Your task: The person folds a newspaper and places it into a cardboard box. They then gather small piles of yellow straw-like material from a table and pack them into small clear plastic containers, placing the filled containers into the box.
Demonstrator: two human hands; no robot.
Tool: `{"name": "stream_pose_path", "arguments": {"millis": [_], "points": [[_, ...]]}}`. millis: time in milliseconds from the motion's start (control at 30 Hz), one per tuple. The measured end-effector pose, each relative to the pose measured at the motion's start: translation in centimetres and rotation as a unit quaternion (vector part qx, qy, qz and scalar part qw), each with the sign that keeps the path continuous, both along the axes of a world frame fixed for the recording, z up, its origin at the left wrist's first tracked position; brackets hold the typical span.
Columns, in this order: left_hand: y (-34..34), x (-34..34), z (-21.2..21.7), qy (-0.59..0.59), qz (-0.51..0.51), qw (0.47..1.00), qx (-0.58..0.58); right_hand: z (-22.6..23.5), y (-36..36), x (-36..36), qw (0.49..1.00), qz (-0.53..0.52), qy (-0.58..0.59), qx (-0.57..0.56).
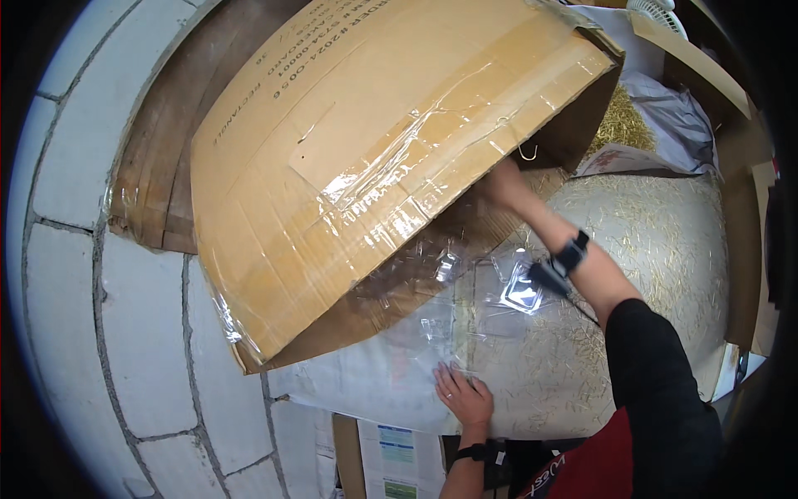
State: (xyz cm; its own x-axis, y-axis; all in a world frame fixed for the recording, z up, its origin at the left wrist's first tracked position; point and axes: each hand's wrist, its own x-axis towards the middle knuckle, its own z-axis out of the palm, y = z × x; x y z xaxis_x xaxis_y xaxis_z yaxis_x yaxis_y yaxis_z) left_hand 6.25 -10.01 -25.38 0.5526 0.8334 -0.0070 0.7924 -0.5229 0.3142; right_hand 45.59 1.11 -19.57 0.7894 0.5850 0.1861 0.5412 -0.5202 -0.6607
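A large brown cardboard box (332, 166) lies tilted on its side, its mouth facing me and clear tape along its edge. My right hand (505, 187) reaches into the box's mouth, and the box edge hides its fingers. Clear plastic packages (522, 293) spill from the box onto a white surface (573, 366); several more show inside the opening. My left hand (465, 397) rests on the white surface beside the near clear plastic, fingers spread and a ring on one. I cannot see anything held in it.
Gold-coloured strands (619, 129) lie heaped in white wrapping at the far right, and loose ones scatter over the surface. A white fan (657, 15) stands behind. Cardboard panels (731, 166) line the right side. A pale block wall (141, 333) runs along the left.
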Motion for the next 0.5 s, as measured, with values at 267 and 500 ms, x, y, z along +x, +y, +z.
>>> {"name": "stream_pose_path", "arguments": {"millis": [267,500], "points": [[0.1,0.6,-0.3,-0.019,-0.048,0.998,0.023,-21.2,-1.4,11.8,0.742,0.298,-0.52,-0.302],[-0.2,-0.3,-0.3,-0.005,-0.03,0.999,0.024,-3.2,-10.1,1.3,0.987,-0.03,-0.101,-0.121]]}}
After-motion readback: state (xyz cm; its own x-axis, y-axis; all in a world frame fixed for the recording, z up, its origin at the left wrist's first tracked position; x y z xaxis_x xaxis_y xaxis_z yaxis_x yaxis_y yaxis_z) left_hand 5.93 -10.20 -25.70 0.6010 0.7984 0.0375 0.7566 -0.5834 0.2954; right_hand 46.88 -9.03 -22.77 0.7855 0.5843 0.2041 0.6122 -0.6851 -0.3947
